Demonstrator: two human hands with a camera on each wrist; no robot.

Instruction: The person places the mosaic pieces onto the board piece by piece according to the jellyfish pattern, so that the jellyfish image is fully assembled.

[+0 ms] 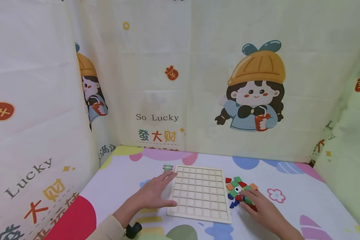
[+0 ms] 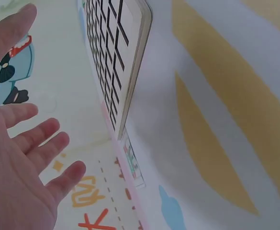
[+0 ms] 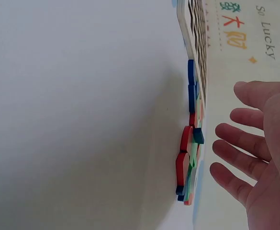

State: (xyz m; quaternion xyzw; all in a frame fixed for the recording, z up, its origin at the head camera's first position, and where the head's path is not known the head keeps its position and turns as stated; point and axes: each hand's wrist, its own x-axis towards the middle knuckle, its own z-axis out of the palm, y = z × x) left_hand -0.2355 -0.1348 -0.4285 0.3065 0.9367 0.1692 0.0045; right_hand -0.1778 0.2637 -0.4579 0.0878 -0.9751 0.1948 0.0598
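Note:
A pale wooden board (image 1: 199,192) with a grid of square cells lies on the table. Beside its left edge is my left hand (image 1: 152,193), its fingers extended and nothing held. In the left wrist view that hand (image 2: 27,163) appears spread, with the board (image 2: 123,62) beyond. My right hand (image 1: 260,206) hovers over a heap of small coloured pieces (image 1: 238,180) at the board's right. Red, green, orange and blue pieces show, some hidden by the fingers. The right wrist view shows loosely extended fingers (image 3: 242,139) apart from the red pieces (image 3: 183,167).
A small printed card (image 1: 168,167) with a red and green picture lies at the board's far left corner. Patterned cloth walls (image 1: 198,100) enclose the table at the back and sides. A black object (image 1: 133,230) is at the left wrist.

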